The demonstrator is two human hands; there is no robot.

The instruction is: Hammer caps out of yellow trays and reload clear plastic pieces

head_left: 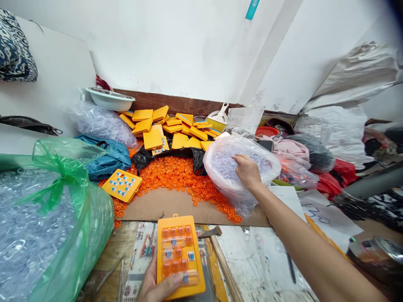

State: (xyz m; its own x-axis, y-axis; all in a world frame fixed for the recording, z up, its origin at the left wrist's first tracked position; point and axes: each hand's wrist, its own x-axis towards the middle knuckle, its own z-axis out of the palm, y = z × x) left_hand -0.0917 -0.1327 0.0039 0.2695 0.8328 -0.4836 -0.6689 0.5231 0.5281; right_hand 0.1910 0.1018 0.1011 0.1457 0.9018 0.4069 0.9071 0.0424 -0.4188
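Note:
My left hand grips a yellow plastic panel at its lower left, thumb across the front. Orange pieces and clear plastic pieces sit in the panel's openings. My right hand is over the mouth of a white plastic bag full of small clear plastic parts. Its fingers are curled together, and whatever they hold cannot be made out. Behind the held panel, loose orange rings lie heaped on brown cardboard. A second yellow panel with blue and white spots rests at the heap's left side.
A green translucent bag of clear parts fills the left. Several yellow panels are piled at the back, beside a dustpan. A hammer lies right of the held panel. On the far right stands a can.

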